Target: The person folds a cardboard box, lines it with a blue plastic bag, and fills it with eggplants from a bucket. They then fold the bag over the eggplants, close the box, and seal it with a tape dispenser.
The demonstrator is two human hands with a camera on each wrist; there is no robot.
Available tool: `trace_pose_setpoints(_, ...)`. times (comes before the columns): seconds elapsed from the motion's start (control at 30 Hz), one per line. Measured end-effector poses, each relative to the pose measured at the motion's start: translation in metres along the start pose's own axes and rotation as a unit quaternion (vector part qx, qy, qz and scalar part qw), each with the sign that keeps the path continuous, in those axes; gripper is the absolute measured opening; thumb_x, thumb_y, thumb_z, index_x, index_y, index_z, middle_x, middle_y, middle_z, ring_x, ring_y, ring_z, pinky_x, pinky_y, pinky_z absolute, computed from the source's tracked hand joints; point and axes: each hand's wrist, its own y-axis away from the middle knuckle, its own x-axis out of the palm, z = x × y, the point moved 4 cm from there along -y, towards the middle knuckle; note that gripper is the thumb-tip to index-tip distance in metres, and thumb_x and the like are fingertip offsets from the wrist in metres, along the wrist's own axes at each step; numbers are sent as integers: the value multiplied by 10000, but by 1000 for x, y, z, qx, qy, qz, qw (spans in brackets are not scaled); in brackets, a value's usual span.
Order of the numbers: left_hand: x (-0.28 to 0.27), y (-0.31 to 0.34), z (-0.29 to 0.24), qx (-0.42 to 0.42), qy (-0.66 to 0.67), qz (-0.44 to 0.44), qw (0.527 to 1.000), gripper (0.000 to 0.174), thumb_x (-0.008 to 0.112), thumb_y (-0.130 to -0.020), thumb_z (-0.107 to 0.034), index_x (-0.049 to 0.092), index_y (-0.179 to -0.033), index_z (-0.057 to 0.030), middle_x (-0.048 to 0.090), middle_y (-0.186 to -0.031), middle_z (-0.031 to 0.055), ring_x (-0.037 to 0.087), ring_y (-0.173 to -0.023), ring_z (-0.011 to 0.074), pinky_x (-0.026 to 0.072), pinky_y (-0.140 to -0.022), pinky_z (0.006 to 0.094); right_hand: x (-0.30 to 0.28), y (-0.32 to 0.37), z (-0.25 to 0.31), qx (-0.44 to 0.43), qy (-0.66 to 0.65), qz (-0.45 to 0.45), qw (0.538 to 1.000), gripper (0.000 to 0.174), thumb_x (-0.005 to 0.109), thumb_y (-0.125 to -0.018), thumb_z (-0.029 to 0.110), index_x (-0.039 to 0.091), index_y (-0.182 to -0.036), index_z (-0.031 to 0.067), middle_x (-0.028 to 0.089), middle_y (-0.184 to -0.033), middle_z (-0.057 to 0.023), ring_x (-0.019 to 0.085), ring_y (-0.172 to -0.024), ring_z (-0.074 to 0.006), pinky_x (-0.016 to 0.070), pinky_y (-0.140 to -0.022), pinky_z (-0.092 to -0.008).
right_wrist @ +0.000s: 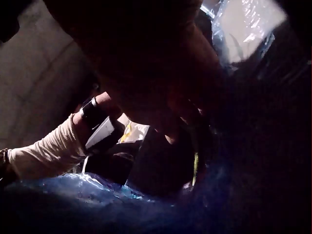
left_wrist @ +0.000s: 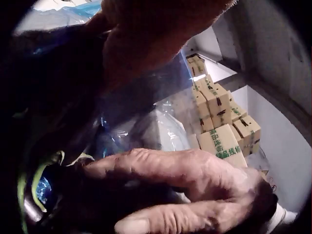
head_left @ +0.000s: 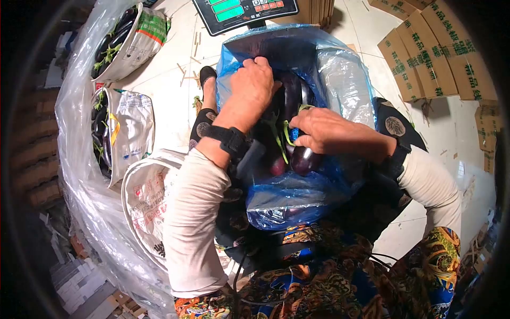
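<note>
Dark purple eggplants (head_left: 305,160) with green stems lie in a blue plastic bag (head_left: 287,199) between the person's legs. The left hand (head_left: 251,91) reaches into the bag's far left part, knuckles up, with its thumb beside a long eggplant (head_left: 291,93). Its fingers bend down out of sight, and I cannot tell if they grip one. From the right comes the right hand (head_left: 332,133), lying over the eggplants with its fingertips at a green stem cap. In the left wrist view the right hand's index finger (left_wrist: 146,163) and thumb (left_wrist: 139,225) stretch out, spread apart.
A scale with a lit green display (head_left: 228,10) stands beyond the bag. White sacks (head_left: 130,125) of eggplants stand at the left beside clear plastic sheeting (head_left: 79,154). Cardboard boxes (head_left: 419,58) are at the far right. Stem scraps litter the tiled floor (head_left: 178,48).
</note>
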Motion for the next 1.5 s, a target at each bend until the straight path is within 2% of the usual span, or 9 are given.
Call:
trace_pose_setpoints(0.13, 6, 21, -3, 88, -77, -103, 988, 475, 740, -719, -196, 533, -1126, -62, 578, -966, 149, 546, -934, 343, 467, -729, 431, 22, -3, -10, -28, 59, -77, 995, 270, 658, -806, 166, 629, -1001, -19, 589, -1111, -194, 521, -1095, -384, 420, -917, -457)
trace_pose_setpoints(0.23, 20, 36, 8, 115, -96, -64, 987, 316, 634, -743, -131, 605, -1049, -60, 587, -963, 118, 528, -974, 290, 407, -786, 400, 17, -12, -4, -31, 137, -24, 990, 479, 661, -816, 210, 553, -1224, -15, 465, -1344, -205, 439, -1208, -365, 396, -963, -451)
trace_pose_setpoints(0.5, 25, 64, 11, 115, -82, -50, 989, 455, 614, -818, -185, 571, -1245, -33, 580, -1233, 167, 401, -1284, 341, 291, -1033, 489, 44, -40, -35, -122, 361, -66, 922, 561, 545, -848, 150, 438, -1390, 52, 327, -1489, -178, 314, -1372, -331, 301, -1072, -450)
trace_pose_setpoints(0.73, 52, 58, 11, 127, -184, -103, 969, 452, 525, -875, -214, 566, -1246, 41, 641, -1141, 164, 395, -1280, 336, 254, -1061, 477, 31, -22, -11, -98, 329, -72, 936, 536, 476, -863, 110, 407, -1372, -46, 306, -1479, -251, 313, -1364, -401, 303, -1091, -496)
trace_pose_setpoints(0.87, 34, 49, 3, 123, -219, 93, 964, 378, 558, -835, -193, 625, -1176, -44, 655, -1085, 87, 416, -1266, 286, 321, -984, 521, 35, -32, -6, -69, 361, -23, 930, 536, 468, -858, 107, 414, -1369, -45, 320, -1471, -249, 322, -1361, -399, 342, -1065, -482)
trace_pose_setpoints(1.07, 9, 66, 27, 149, 11, 74, 986, 393, 691, -808, -304, 644, -1147, -112, 639, -1147, 100, 455, -1245, 290, 351, -960, 520, 24, -29, -10, -45, 276, -31, 960, 624, 696, -742, 87, 497, -1334, 68, 367, -1473, -137, 356, -1347, -339, 374, -1043, -451)
trace_pose_setpoints(1.13, -43, 100, 57, 192, 245, -116, 943, 490, 712, -811, -342, 606, -1221, -96, 649, -1100, 113, 599, -1037, 311, 452, -890, 383, 20, -21, -16, -46, 223, -51, 972, 603, 708, -789, 150, 477, -1339, 65, 394, -1451, -156, 400, -1308, -359, 368, -1066, -428)
trace_pose_setpoints(1.3, -102, 260, 193, -220, 495, -112, 833, 434, 527, -952, -237, 510, -1317, -2, 624, -1198, 122, 593, -1115, 190, 455, -949, 294, -12, -5, 28, -8, 133, 24, 991, 489, 637, -856, 114, 487, -1315, 32, 512, -1328, -195, 496, -1195, -376, 405, -1008, -429)
trace_pose_setpoints(1.5, 60, 494, 258, -568, 524, -164, 613, 176, 617, -886, -132, 591, -1023, -26, 552, -689, -10, 506, -591, 72, 389, -507, 203, 6, -9, 46, -58, 133, 65, 987, 429, 629, -842, 70, 521, -1250, -5, 578, -1193, -242, 539, -1099, -429, 448, -931, -441)
